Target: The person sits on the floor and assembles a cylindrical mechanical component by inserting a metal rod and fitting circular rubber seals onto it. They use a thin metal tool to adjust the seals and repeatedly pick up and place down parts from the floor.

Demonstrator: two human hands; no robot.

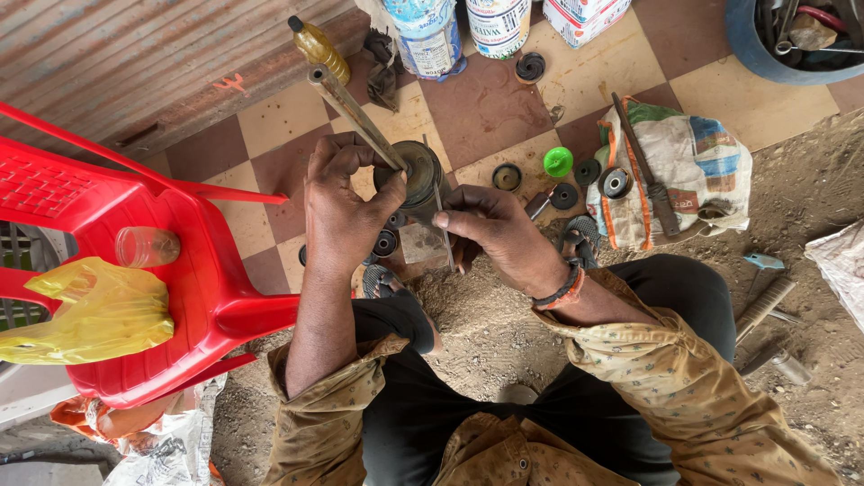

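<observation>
A round, dark metal part (416, 175) is held above the tiled floor (490, 103), at the centre of the view. The left hand (342, 211) is closed around the lower end of a long rusty metal bar (353, 112), which is pressed against the rim of the round part; the far end of the bar is seen near a yellow bottle (319, 49). A thin metal rod (443, 225) is pinched upright between thumb and fingers of the right hand (495, 236), just beside the round part. The underside of the round part is hidden by both hands, and its exact shape cannot be made out.

Small black discs (564, 195) and a green cap (558, 162) are scattered on the floor to the right, near a cloth bag (693, 171) on which a long tool (650, 175) is laid. A red plastic chair (180, 270) is seen at the left, carrying a clear jar (147, 246) and a yellow plastic bag (94, 315). Containers at the far edge and a blue tub (751, 45) at the far right are cut off by the frame.
</observation>
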